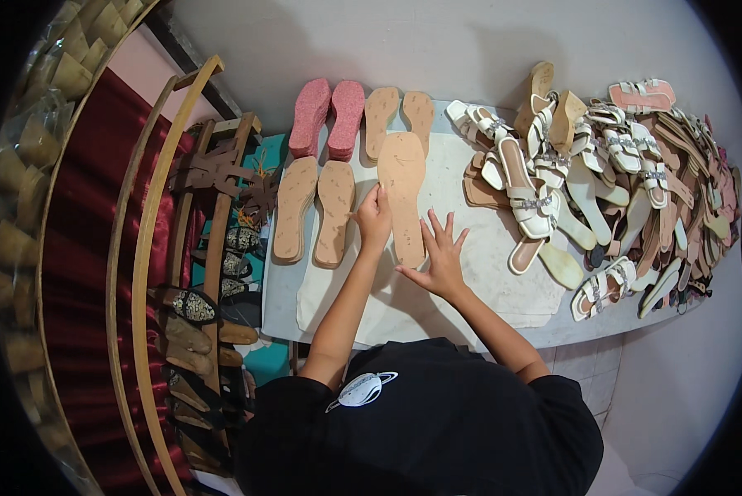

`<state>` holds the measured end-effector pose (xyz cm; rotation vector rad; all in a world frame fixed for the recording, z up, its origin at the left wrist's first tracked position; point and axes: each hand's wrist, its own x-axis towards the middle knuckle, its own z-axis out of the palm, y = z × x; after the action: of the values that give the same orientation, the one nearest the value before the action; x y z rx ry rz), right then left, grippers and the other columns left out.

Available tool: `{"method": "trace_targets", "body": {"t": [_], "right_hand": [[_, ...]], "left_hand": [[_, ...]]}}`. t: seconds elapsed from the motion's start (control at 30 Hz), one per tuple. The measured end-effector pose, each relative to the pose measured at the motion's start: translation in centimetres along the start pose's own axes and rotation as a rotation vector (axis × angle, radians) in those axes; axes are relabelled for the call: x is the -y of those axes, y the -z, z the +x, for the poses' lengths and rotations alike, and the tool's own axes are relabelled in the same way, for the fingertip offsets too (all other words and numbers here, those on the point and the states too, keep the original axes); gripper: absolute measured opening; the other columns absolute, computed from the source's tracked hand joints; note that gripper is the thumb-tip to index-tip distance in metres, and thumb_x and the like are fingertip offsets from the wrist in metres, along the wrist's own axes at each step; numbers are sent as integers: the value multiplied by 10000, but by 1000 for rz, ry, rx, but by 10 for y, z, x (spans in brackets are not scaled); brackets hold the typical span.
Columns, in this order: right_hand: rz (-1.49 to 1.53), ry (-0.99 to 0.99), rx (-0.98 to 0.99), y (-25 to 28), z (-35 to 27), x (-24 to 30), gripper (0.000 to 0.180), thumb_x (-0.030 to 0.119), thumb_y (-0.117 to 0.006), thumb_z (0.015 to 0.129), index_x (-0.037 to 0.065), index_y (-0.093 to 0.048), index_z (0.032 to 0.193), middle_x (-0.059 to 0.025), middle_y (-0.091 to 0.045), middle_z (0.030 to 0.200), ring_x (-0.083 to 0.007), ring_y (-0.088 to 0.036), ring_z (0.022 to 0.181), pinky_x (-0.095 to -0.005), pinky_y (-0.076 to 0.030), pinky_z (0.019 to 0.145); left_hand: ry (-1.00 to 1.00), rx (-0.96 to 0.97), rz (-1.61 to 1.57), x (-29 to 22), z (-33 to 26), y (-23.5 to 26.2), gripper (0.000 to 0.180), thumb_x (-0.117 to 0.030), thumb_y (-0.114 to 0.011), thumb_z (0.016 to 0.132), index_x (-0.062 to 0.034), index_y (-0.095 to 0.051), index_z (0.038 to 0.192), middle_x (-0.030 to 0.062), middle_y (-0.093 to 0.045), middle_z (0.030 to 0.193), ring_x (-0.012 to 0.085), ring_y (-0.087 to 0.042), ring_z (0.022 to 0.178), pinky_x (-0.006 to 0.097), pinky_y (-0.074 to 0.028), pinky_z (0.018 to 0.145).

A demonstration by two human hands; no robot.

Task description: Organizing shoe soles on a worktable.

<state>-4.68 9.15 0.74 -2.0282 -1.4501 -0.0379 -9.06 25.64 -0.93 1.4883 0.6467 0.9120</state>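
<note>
Both hands rest on one long tan sole [402, 194] that lies flat on the white table [486, 248]: the left hand [374, 220] has its fingers curled against the sole's left edge, about halfway down, while the right hand [442, 255] is spread open, fingers fanned, with its fingertips touching the sole's lower right edge; neither hand has lifted it, and whether the left hand actually pinches the edge cannot be told. This sole lies lengthwise, its rounded end pointing away from the person, near the middle of the table and on a pale sheet [362, 298] that covers the near part of the tabletop. Just to its left lies a pair of tan soles [315, 211] side by side, and beyond them a pair of pink soles [328, 117] and a smaller tan pair [399, 112] sit against the far edge. To the right, well apart from the hands, a big heap of white strappy sandals [602, 182] and loose soles spreads across the table. On the left, beside the table, a wooden rack [214, 248] holds dark patterned shoe pieces, with red cloth [81, 248] behind it.
</note>
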Motion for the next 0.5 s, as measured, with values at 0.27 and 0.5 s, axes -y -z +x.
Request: {"method": "trace_targets", "body": {"t": [0.27,0.5], "right_hand": [[19,-14,-172,-25,65,-23,894,475,-679,648,23,-312,1325,-129,-229,1428,-454,5,1316,-668,94,928],[-41,-60,-239,-64,141,-59,864,488,-675,620,35,-376,1292,-68,-265,1423,-466,-10,1310,-690,104,907]], "left_hand": [[-168,71,409,12,34,11,408,-365,-373,918,-106,-553,1178,122,-503,1216,323,-381,1205,662,-125,944],[-24,38,747,-7,55,14,434,-422,-275,925,-222,-560,1183,195,-195,1412,425,-87,1306,690,-54,946]]}}
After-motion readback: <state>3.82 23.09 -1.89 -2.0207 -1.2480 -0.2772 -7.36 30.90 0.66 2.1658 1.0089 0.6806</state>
